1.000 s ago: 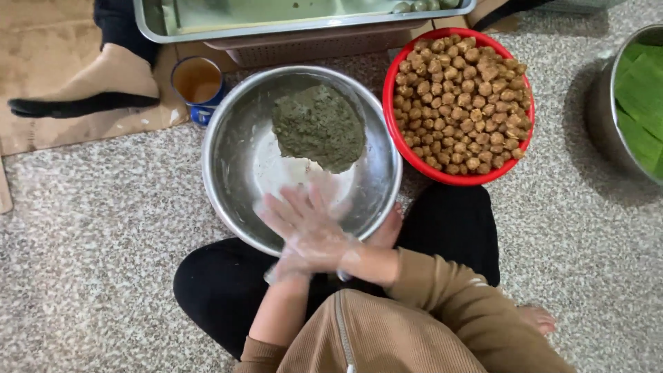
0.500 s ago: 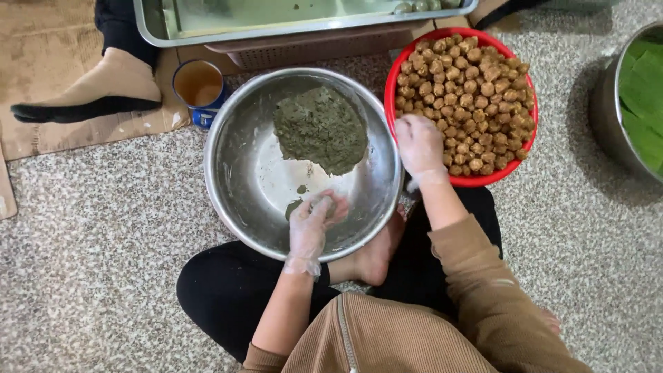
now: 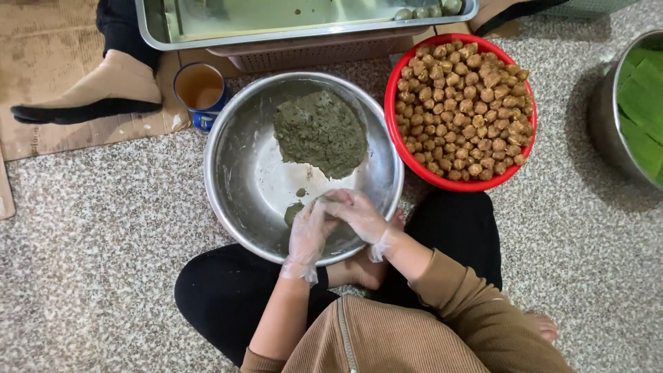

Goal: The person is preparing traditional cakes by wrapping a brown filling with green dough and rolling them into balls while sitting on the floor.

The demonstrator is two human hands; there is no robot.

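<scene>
Speckled floor surrounds steel bowl; hands meet inside near rim.

A flattened brown cardboard sheet lies on the floor at the upper left, its edges worn and its surface creased, with a socked foot resting on it. Just right of it stands a small round can beside the steel bowl's rim; its side carries a blue label with a white patch, and brownish liquid fills it. The label's print is too small to make out. No signs or screens show anywhere.
</scene>
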